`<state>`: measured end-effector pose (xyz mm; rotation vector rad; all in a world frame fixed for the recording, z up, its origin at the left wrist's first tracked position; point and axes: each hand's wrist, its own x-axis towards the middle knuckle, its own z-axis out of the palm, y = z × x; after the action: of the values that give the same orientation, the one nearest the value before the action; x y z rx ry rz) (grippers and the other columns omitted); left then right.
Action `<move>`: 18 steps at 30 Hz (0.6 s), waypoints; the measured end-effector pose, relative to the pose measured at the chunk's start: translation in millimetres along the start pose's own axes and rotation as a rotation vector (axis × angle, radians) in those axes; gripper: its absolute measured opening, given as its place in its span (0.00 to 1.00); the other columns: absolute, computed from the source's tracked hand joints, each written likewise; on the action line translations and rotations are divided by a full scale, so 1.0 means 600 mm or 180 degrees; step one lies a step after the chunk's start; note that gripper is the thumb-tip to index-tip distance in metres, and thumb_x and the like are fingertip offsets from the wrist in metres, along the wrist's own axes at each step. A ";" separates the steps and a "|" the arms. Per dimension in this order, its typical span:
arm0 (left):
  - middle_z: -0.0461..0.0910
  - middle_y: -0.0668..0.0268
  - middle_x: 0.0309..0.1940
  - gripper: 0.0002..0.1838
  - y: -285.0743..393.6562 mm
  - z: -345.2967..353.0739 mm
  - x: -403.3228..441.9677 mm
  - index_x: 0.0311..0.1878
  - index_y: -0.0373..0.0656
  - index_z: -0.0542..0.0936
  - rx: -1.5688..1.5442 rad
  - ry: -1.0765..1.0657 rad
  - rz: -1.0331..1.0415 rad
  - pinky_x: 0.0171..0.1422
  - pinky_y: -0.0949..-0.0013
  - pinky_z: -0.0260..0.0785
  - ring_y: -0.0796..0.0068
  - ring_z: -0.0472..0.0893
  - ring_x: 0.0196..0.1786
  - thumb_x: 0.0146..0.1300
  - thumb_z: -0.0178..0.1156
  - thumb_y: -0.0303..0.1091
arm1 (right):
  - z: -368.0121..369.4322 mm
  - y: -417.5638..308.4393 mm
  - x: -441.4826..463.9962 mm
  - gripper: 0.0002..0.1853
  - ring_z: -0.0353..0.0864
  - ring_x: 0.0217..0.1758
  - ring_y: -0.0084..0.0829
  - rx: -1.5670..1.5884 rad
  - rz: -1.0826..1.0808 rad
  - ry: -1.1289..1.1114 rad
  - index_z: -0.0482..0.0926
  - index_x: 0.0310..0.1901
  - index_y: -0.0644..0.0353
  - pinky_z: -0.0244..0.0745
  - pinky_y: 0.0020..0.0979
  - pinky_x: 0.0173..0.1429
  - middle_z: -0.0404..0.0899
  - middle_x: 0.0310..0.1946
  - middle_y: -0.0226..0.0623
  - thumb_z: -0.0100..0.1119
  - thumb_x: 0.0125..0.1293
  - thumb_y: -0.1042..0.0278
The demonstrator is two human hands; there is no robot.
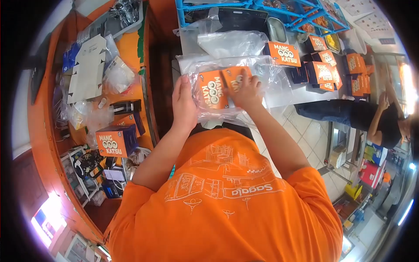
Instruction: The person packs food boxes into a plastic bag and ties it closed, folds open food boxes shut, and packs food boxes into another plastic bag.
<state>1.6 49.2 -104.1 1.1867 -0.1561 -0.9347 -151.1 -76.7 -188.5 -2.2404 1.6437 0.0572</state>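
Two orange "Mang Katsu" boxes lie side by side on the metal table in front of me, with a clear plastic bag [277,81] around them. My left hand [185,105] rests along the outer side of the left box [211,91], fingers straight and pressed to the plastic. On top of the right box [235,78] lies my right hand [247,91], its fingers spread over the lid. Whether the bag fully encloses both boxes is hard to make out. Behind them is more clear plastic [231,43].
Stacked orange boxes [321,72] stand on the table to the right, near blue crates [292,13]. On the left, an orange counter [131,46] carries a flat white carton [88,65] and another orange box [114,142]. A person [384,115] stands at the right.
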 end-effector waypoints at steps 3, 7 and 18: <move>0.69 0.75 0.27 0.17 0.016 0.007 -0.013 0.53 0.46 0.75 0.0055 0.0327 -0.0241 0.20 0.80 0.55 0.87 0.65 0.24 0.76 0.48 0.48 | -0.020 -0.008 -0.047 0.49 0.63 0.66 0.65 -0.0033 -0.0650 -0.0159 0.58 0.72 0.54 0.66 0.51 0.68 0.56 0.67 0.65 0.64 0.56 0.34; 0.68 0.74 0.26 0.20 0.042 -0.014 -0.016 0.56 0.46 0.74 0.0262 0.0465 -0.0381 0.17 0.79 0.52 0.86 0.61 0.17 0.75 0.48 0.51 | -0.278 0.028 -0.089 0.31 0.63 0.70 0.64 0.0940 -0.2604 -0.1804 0.73 0.63 0.62 0.64 0.51 0.70 0.62 0.67 0.68 0.61 0.66 0.48; 0.78 0.69 0.43 0.19 0.104 0.034 -0.051 0.60 0.43 0.70 0.3108 0.0705 0.0161 0.41 0.76 0.66 0.83 0.75 0.42 0.71 0.57 0.41 | -0.255 0.279 0.255 0.44 0.67 0.70 0.43 -0.0112 -0.2205 -0.0072 0.60 0.72 0.47 0.64 0.48 0.70 0.68 0.65 0.44 0.72 0.54 0.63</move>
<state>4.5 59.5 -32.2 2.1597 -0.4964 -0.6664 -284.5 -307.1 -126.3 -2.6893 0.7834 -0.0663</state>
